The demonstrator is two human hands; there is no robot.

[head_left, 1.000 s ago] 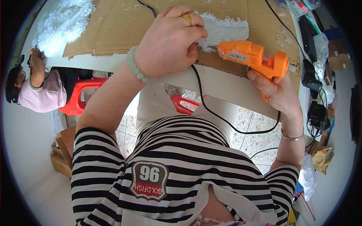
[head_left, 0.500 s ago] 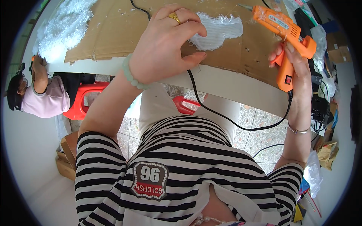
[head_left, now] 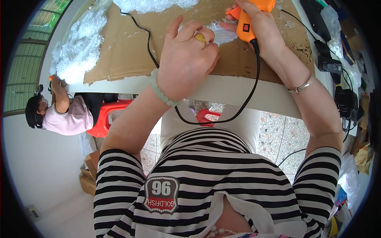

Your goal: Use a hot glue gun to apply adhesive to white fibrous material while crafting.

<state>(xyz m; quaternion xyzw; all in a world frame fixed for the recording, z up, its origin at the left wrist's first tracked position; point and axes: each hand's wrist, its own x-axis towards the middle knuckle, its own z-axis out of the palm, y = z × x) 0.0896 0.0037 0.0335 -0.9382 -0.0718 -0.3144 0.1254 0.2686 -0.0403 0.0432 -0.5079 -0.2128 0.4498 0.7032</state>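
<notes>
My right hand (head_left: 264, 29) grips an orange hot glue gun (head_left: 248, 29) by its handle, fingers near the trigger. The front of the gun is cut off at the top edge. My left hand (head_left: 188, 59), with a gold ring and a pale green bead bracelet, is closed with bent fingers on a small piece of white plush fabric (head_left: 224, 33). Its thumb is hidden. The fabric shows between my two hands, above a brown cardboard sheet (head_left: 123, 51). The gun's black cord (head_left: 254, 79) loops down in front of the white table's edge (head_left: 234, 95).
White fluffy fabric lies in a heap (head_left: 81, 43) at the left and in another piece (head_left: 154, 4) at the far edge. Black adapters (head_left: 345, 105) and cables crowd the right side. A person in a pink top (head_left: 69, 115) sits at the left on a red stool (head_left: 105, 119).
My right hand has brought the glue gun leftward and away from me, close to the fabric. My left fingers have closed on the fabric, which has moved. The whole view has shifted.
</notes>
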